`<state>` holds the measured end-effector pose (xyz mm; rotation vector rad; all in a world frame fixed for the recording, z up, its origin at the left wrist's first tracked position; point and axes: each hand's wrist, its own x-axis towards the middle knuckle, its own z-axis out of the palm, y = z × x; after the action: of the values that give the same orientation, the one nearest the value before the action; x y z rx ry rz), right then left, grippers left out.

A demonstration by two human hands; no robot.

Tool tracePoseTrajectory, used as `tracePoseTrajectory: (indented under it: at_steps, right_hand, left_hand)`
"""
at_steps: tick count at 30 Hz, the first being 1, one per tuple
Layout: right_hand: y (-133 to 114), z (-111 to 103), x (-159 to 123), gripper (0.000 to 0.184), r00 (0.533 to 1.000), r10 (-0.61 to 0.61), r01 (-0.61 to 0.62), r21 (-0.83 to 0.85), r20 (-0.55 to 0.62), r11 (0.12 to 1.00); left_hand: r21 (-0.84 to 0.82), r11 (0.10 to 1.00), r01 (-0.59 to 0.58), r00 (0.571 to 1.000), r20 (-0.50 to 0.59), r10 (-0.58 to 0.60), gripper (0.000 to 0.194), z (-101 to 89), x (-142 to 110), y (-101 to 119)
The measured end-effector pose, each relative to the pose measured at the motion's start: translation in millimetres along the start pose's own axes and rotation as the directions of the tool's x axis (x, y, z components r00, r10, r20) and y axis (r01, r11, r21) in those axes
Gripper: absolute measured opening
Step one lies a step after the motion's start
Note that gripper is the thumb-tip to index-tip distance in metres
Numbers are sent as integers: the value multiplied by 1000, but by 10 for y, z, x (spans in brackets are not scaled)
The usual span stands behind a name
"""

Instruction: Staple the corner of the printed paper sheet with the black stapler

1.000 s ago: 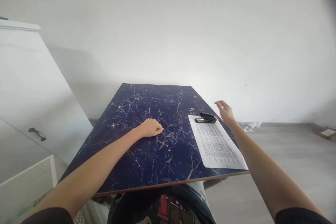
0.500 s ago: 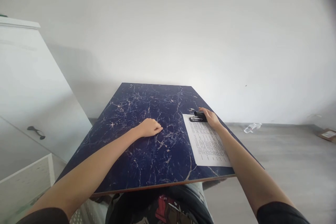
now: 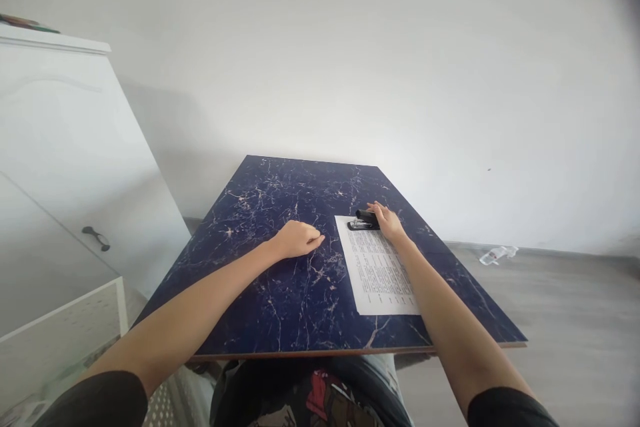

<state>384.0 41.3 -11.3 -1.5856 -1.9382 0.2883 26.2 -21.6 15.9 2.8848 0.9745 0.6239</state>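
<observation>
A black stapler lies across the top edge of a printed white sheet of paper on the dark blue marble-patterned table. My right hand has its fingers wrapped over the stapler's right end, and my forearm covers the sheet's right side. My left hand rests on the tabletop to the left of the paper, fingers curled in, with nothing seen in it. A gap of bare table separates it from the sheet.
At the left stands a white cabinet with a dark handle. Below it is a white-framed panel. A clear plastic bottle lies on the grey floor to the right. The far table edge faces a white wall.
My right hand, the stapler and the paper have shifted left across the table, nearer my left hand. The view has turned slightly left. My left hand stays curled on the table.
</observation>
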Motion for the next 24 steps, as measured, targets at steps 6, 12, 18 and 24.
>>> tracePoseTrajectory:
  at_steps: [6, 12, 18, 24]
  right_hand:
    - [-377, 244, 30, 59, 999, -42, 42, 3, 14, 999]
    - [-1021, 543, 134, 49, 995, 98, -98, 2, 33, 995]
    - [-1706, 977, 98, 49, 1000, -4, 3, 75, 18, 997]
    - [-2147, 1279, 143, 48, 985, -151, 138, 145, 82, 980]
  left_hand:
    - [-54, 993, -110, 993, -45, 107, 49, -44, -21, 362]
    - [-60, 959, -278, 959, -68, 274, 45, -47, -56, 788]
    - [-232, 883, -409, 876, 173, 451, 45, -318, -72, 765]
    - [-377, 872, -314, 854, 290, 433, 42, -384, -78, 591]
